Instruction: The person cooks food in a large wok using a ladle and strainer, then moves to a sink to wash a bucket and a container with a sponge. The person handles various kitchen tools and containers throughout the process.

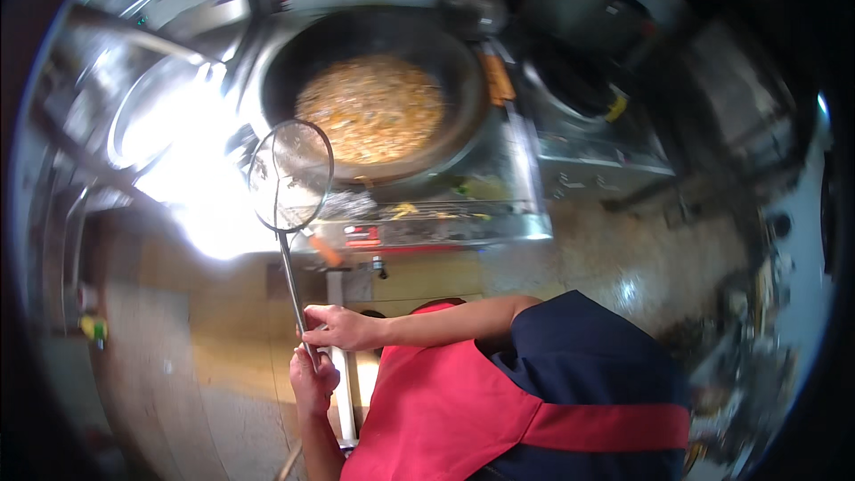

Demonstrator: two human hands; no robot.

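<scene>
Both my hands grip the metal handle of a round skimmer [289, 274]. My right hand [344, 329] holds it higher up, and my left hand [314, 377] is wrapped around it just below, near the end. The skimmer's round mesh head [300, 170] is raised and overlaps the left front rim of a large dark wok [467, 127] in view. No food shows clearly on the mesh. Inside the wok lies a wide bed of golden-brown food pieces [374, 110], blurred, so their kind is hard to tell.
A steel ladle or bowl [473, 10] rests behind the wok's right rim. Orange-brown handles [497, 77] lie beside it. Another burner with a dark pan [568, 77] stands to the right. Glare hides much of the steel basin [127, 120] at left. Food scraps [404, 210] lie along the stove front.
</scene>
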